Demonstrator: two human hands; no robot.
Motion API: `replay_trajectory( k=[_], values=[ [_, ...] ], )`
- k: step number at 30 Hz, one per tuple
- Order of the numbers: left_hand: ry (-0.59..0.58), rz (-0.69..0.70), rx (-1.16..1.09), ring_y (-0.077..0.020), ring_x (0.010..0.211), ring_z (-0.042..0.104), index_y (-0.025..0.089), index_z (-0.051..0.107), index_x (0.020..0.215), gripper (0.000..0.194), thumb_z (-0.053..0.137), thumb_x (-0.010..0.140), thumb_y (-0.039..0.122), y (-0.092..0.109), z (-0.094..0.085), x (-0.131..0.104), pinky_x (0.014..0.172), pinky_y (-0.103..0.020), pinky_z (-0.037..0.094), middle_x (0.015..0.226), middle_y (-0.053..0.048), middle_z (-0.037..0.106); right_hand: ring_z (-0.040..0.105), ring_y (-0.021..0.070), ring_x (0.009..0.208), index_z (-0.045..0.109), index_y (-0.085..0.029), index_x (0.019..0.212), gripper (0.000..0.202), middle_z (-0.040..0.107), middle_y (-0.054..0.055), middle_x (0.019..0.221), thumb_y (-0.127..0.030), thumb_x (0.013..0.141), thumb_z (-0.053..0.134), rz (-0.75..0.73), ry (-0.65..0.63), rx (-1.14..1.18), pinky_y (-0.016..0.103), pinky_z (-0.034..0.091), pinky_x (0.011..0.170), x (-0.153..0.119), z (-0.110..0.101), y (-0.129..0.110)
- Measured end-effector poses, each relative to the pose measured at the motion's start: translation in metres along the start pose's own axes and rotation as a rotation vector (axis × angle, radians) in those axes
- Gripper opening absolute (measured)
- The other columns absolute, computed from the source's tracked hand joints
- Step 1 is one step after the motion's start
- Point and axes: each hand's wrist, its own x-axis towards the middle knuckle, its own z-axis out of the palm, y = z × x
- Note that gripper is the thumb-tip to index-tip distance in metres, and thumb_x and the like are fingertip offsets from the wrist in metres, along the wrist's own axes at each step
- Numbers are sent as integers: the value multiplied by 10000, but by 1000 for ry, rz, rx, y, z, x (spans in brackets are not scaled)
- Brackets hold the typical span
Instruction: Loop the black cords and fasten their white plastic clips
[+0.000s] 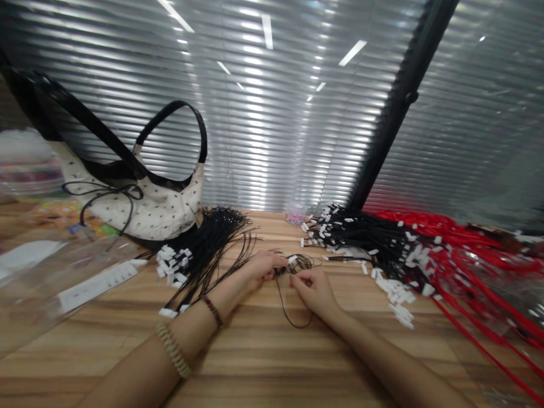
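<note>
A coiled thin black cord [302,262] with a small white tag [292,259] lies on the wooden table between my two hands. At the coil's left side is my left hand [262,267], fingers curled in on the cord and the index finger stretched towards the tag. My right hand [315,288] is closed in a pinch just in front of the coil. A loose loop of the cord hangs towards me from the left fingers and runs up to the right hand. The right fingertips partly hide what they grip.
Black cords with white tags [208,249] lie left of my hands, and a larger tagged bundle [361,232] lies right, beside red cords [480,266]. A dotted handbag [161,209] and plastic bags [102,272] stand left. A small container [295,214] sits by the blinds.
</note>
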Motion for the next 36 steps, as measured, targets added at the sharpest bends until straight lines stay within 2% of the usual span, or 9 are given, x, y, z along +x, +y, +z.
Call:
replay_trajectory(
  k=[9,19,24,29,36],
  values=[
    [32,-21,-8,-32,350,276,120,578,531,184,674,575,271,1,0,0,357,-216,115,450,44,443,334,94,476,521,-141,477,340,362,-23,466,-306,770,470,-17,9,-12,211,235,453,-2,-2,-2],
    [22,-24,-8,-27,346,285,105,590,548,185,666,574,272,2,0,-1,347,-211,103,463,42,447,405,105,492,571,-137,518,290,435,-16,470,-287,754,492,18,14,20,203,279,459,0,-1,2],
    [15,-26,-27,-26,360,286,104,590,559,185,663,558,274,1,-1,1,357,-206,119,489,43,452,435,101,407,541,-155,606,282,458,-28,448,-370,781,490,95,30,94,191,303,387,-1,2,5],
    [15,-21,-39,-26,374,289,96,606,568,200,674,552,284,2,-1,0,369,-210,115,501,42,453,465,104,322,421,-199,772,251,507,-61,436,-427,774,526,202,67,298,174,328,316,-5,5,4],
    [25,-9,-48,-26,356,260,90,630,586,229,687,553,310,2,0,-1,377,-226,87,481,41,459,446,72,322,456,-176,730,283,494,-62,440,-440,752,554,218,71,377,151,325,321,-3,5,3]
  ],
)
